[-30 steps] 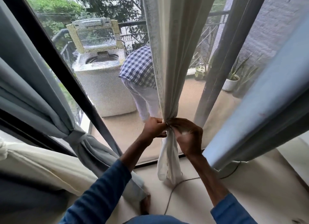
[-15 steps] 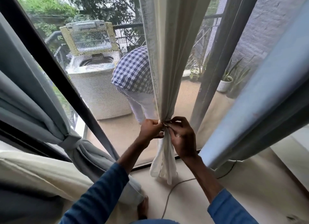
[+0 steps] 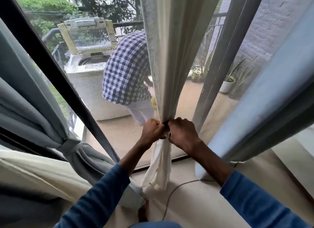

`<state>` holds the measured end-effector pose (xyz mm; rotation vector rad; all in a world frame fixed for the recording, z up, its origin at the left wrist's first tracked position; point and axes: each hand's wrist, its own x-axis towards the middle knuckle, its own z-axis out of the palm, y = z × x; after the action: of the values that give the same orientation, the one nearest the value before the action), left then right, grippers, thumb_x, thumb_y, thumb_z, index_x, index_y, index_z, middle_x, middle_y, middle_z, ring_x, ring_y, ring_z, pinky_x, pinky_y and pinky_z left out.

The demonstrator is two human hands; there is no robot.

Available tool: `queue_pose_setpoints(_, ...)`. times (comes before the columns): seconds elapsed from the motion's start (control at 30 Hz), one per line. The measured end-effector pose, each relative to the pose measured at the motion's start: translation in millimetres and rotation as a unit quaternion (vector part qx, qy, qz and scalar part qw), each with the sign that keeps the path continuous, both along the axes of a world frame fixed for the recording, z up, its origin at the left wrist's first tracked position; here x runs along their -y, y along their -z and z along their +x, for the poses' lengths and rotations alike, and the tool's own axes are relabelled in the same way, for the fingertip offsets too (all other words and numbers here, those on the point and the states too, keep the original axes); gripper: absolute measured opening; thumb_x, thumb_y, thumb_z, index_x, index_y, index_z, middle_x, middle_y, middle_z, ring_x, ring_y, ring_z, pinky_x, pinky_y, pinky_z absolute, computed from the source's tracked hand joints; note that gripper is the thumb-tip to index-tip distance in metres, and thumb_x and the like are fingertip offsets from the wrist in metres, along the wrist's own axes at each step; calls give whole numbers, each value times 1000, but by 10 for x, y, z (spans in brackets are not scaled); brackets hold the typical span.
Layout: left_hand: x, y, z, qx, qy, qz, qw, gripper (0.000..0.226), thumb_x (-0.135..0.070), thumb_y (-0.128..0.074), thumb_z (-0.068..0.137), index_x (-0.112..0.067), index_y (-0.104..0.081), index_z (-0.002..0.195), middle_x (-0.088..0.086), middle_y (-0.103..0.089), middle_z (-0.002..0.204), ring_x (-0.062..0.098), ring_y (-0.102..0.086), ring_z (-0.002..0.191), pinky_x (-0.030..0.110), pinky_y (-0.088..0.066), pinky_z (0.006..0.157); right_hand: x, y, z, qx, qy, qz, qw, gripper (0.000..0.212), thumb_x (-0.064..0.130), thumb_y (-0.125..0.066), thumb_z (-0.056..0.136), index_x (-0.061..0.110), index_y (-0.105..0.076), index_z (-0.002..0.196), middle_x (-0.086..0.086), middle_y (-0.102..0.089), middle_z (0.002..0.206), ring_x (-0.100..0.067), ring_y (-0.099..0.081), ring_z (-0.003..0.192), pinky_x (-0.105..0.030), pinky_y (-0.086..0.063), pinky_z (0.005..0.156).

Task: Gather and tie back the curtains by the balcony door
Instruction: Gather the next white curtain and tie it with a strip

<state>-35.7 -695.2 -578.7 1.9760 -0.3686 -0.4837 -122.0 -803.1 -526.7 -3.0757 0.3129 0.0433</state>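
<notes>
A cream curtain hangs in front of the balcony door, gathered into a narrow bunch at waist height. My left hand and my right hand are both fisted at that bunch, one on each side, gripping a dark tie wrapped around it; the tie is mostly hidden between my fingers. Below my hands the curtain's tail hangs loose to the floor. A grey curtain at the left is bound by a fabric band. A pale blue curtain hangs at the right.
Behind the mesh door a person in a checked shirt bends beside a washing machine on the balcony. Potted plants stand at the right. A cable runs along the floor near my bare foot. Dark door frames flank the curtain.
My hands have closed into fists and pulled slightly apart at the bunch, drawing it tighter. The view has shifted closer, and the person outside has bent further toward the right.
</notes>
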Motion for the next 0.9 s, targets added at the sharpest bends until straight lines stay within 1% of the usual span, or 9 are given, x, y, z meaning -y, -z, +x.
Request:
queue_pose_setpoints(0.1,48,-22,-75,7,5,-2,1000,29,-20,-51,69,-7,-61,45,28,-63,58,36,-72,58,57,-59,60,13,-56,54,-26,-12,6,1000,38,36,-67,90,13,-62,121,-12,-68,116,-35,-67,105,-38,-52,84)
queue_pose_setpoints(0.2,62,-52,-124,24,16,15,999,31,-24,-46,65,-18,-53,36,2,-48,36,17,-57,41,27,-47,47,25,-95,96,-33,-21,-4,999,48,44,-70,88,11,-60,122,-13,-68,119,-35,-67,107,-39,-52,84)
queue_pose_setpoints(0.23,47,-55,-119,18,13,10,1000,32,-25,-47,67,-15,-50,37,3,-45,36,15,-54,41,26,-45,48,35,-90,93,-31,-24,-5,999,46,42,-69,89,13,-60,123,-13,-67,119,-36,-66,108,-38,-52,85)
queue_pose_setpoints(0.3,27,-16,-68,-21,-21,-21,999,34,-23,-55,74,-5,-51,45,30,-54,55,29,-65,55,44,-60,58,83,-52,66,-14,-25,29,999,40,35,-64,92,17,-61,127,-13,-66,120,-36,-65,109,-38,-51,85)
queue_pose_setpoints(0.37,6,-25,-22,-68,-34,-67,995,41,-21,-60,81,19,-57,73,42,-60,77,29,-66,62,54,-62,66,125,-8,17,45,-17,93,995,34,28,-59,93,20,-67,125,-11,-69,116,-34,-66,106,-38,-52,84)
queue_pose_setpoints(0.47,29,-62,-4,-83,-46,-78,992,45,-22,-61,84,23,-60,82,33,-63,75,23,-63,61,51,-63,66,131,52,-39,199,15,199,960,20,17,-64,87,16,-79,100,-9,-78,95,-34,-72,90,-34,-54,71)
queue_pose_setpoints(0.53,57,-88,-6,-96,-46,-77,991,45,-23,-63,81,22,-62,82,26,-64,75,20,-62,57,42,-63,64,123,60,-33,226,58,214,948,11,14,-73,83,9,-78,90,-12,-77,86,-35,-71,84,-29,-45,65)
queue_pose_setpoints(0.73,116,-151,55,-149,10,-42,988,38,-17,-61,93,22,-62,94,19,-63,78,20,-62,59,36,-61,61,138,112,2,170,34,247,953,18,20,-70,89,15,-80,102,-14,-71,97,-32,-69,91,-37,-53,77)
queue_pose_setpoints(0.9,111,-272,36,-189,60,-53,979,31,-28,-64,83,3,-65,86,15,-54,79,24,-50,69,36,-61,65,135,106,2,85,73,144,983,28,27,-55,96,16,-71,116,-15,-68,111,-39,-65,106,-42,-51,85)
